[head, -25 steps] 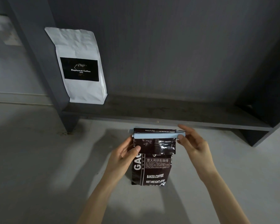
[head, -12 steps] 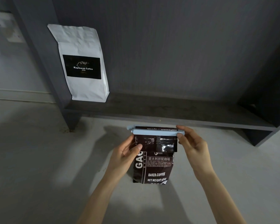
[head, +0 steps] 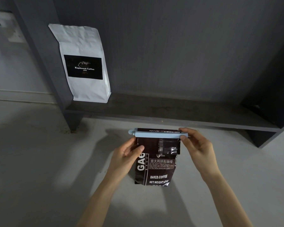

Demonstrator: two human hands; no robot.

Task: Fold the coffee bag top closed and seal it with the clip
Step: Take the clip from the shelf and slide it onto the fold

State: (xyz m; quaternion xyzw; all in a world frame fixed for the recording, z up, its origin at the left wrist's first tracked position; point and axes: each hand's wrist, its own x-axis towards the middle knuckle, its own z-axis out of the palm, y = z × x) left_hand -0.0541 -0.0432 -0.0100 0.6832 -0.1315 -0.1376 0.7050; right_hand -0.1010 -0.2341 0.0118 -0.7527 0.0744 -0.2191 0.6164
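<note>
A dark brown coffee bag point(head: 156, 167) stands upright on the pale surface, its top folded over. A long light-blue clip point(head: 156, 134) lies across the fold, its hinge end sticking out at the left. My left hand point(head: 126, 157) grips the bag's upper left side, thumb on the front. My right hand point(head: 196, 149) pinches the clip's right end between thumb and fingers. Whether the clip is latched is hidden by those fingers.
A white coffee bag point(head: 84, 64) with a black label leans on the dark grey shelf point(head: 170, 112) at the back left. The shelf's upright post point(head: 44, 63) and right side panel point(head: 269, 125) frame the space. A pale wall lies at the far left.
The clip has slid slightly leftward along the fold, so its hinge end sticks out further past the bag's left edge. Both hands keep their holds.
</note>
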